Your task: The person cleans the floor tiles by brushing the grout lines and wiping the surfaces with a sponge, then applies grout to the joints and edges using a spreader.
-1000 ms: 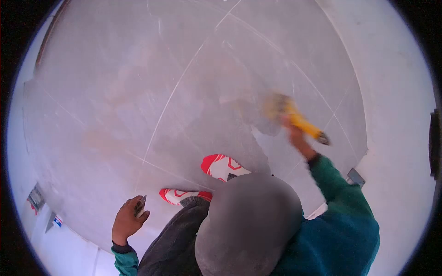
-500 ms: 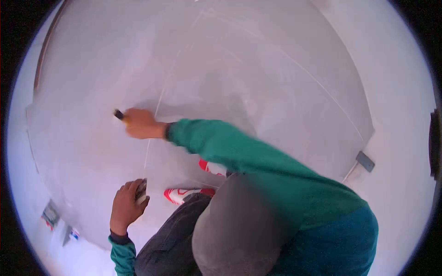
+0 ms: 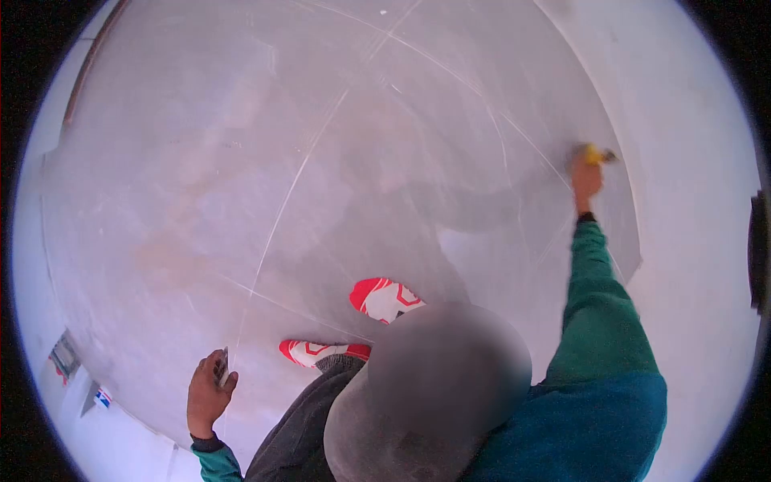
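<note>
- Right fingers (image 3: 588,170) close round a yellow tool (image 3: 593,155) between 2 and 3 o'clock; blur hides its working end, and I cannot tell whether it touches the grey floor (image 3: 450,177).
- Left hand (image 3: 209,399), between 7 and 8 o'clock, pinches a small object (image 3: 222,367) between thumb and fingers.
- Good handling here, I judge, means a firm grip, steady light pressure and overlapping strokes, easing off at such full reach.
- Pale lines cross the floor towards 1 o'clock; red-and-white shoes (image 3: 389,300) sit near 6 o'clock, best well apart from the strokes.
</note>
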Demonstrator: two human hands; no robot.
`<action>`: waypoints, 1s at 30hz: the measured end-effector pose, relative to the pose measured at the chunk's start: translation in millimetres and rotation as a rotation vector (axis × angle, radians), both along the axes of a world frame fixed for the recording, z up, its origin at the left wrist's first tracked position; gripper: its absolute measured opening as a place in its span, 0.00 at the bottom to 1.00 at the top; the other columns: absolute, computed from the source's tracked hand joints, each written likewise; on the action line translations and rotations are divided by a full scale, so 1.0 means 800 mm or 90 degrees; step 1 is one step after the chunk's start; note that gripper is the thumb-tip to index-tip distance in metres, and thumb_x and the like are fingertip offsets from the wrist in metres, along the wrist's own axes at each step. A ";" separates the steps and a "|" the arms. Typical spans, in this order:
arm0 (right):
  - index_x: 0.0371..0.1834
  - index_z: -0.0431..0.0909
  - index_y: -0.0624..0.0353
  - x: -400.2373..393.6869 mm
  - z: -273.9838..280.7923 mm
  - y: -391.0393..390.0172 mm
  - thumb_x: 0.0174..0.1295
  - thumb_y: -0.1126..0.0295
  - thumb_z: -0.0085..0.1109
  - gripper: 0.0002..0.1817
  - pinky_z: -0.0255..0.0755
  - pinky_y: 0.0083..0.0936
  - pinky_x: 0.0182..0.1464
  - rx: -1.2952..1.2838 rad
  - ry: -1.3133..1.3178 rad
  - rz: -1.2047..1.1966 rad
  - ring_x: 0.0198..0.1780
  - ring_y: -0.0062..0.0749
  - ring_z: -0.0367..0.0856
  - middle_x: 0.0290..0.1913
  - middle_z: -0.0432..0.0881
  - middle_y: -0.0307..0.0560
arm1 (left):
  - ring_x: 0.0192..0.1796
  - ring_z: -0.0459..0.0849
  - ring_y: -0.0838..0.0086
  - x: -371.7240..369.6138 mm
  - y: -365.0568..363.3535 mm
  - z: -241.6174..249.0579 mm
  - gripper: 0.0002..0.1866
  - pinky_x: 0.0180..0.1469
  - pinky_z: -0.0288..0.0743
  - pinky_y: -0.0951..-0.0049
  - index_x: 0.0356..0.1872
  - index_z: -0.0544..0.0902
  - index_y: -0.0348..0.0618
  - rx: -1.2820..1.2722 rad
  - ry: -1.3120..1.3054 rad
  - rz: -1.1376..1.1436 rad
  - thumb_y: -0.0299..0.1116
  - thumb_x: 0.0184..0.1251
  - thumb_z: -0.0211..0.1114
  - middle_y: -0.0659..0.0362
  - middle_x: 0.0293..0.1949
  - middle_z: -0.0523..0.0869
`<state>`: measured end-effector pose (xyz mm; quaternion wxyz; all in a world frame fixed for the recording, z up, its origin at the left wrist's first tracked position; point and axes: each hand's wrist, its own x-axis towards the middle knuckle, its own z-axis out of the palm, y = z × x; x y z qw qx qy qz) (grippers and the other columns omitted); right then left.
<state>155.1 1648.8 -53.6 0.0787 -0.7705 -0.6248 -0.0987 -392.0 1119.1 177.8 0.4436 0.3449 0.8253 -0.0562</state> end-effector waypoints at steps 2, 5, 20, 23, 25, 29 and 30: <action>0.28 0.77 0.55 -0.176 -0.022 -0.018 0.58 0.51 0.49 0.18 0.67 0.36 0.26 -0.076 0.049 0.104 0.27 0.38 0.76 0.25 0.77 0.46 | 0.43 0.76 0.53 -0.003 0.016 0.007 0.24 0.45 0.70 0.60 0.50 0.71 0.39 -0.014 0.031 -0.034 0.31 0.50 0.64 0.47 0.41 0.77; 0.26 0.74 0.56 -0.479 -0.025 -0.124 0.53 0.62 0.50 0.09 0.66 0.40 0.27 -0.031 0.191 0.524 0.26 0.41 0.75 0.26 0.76 0.46 | 0.44 0.76 0.53 -0.004 0.051 0.012 0.23 0.45 0.71 0.62 0.49 0.71 0.39 0.096 0.019 -0.070 0.30 0.49 0.64 0.48 0.41 0.77; 0.43 0.77 0.62 -0.077 0.057 -0.033 0.59 0.60 0.54 0.17 0.71 0.31 0.43 -0.135 0.431 0.303 0.36 0.34 0.79 0.34 0.81 0.46 | 0.46 0.77 0.56 0.006 -0.052 0.016 0.24 0.48 0.70 0.66 0.52 0.70 0.38 -0.019 -0.029 0.172 0.30 0.51 0.63 0.48 0.45 0.77; 0.41 0.77 0.64 -0.042 0.024 -0.032 0.56 0.51 0.51 0.24 0.71 0.35 0.37 -0.201 0.009 0.105 0.35 0.40 0.81 0.32 0.82 0.51 | 0.46 0.77 0.56 0.000 -0.068 0.014 0.24 0.48 0.70 0.66 0.52 0.70 0.38 -0.070 -0.054 0.207 0.30 0.52 0.63 0.48 0.45 0.77; 0.50 0.72 0.50 -0.188 -0.044 -0.096 0.60 0.53 0.48 0.20 0.70 0.36 0.38 -0.142 0.041 0.366 0.38 0.37 0.77 0.40 0.78 0.47 | 0.46 0.77 0.56 0.000 -0.071 0.016 0.24 0.48 0.70 0.66 0.52 0.70 0.38 -0.051 -0.037 0.204 0.30 0.52 0.63 0.48 0.45 0.77; 0.36 0.74 0.57 -0.615 -0.025 -0.283 0.52 0.61 0.50 0.13 0.67 0.41 0.34 -0.163 0.370 0.758 0.33 0.43 0.75 0.31 0.77 0.49 | 0.45 0.77 0.56 0.000 -0.027 0.013 0.23 0.48 0.70 0.66 0.52 0.71 0.40 0.062 -0.005 0.170 0.30 0.53 0.63 0.49 0.43 0.77; 0.33 0.74 0.58 -0.700 0.013 -0.323 0.49 0.60 0.51 0.14 0.70 0.43 0.37 -0.354 0.534 0.665 0.36 0.47 0.77 0.33 0.78 0.52 | 0.45 0.77 0.55 0.005 -0.013 0.014 0.23 0.48 0.70 0.66 0.52 0.71 0.40 0.080 -0.011 0.168 0.30 0.53 0.63 0.49 0.43 0.77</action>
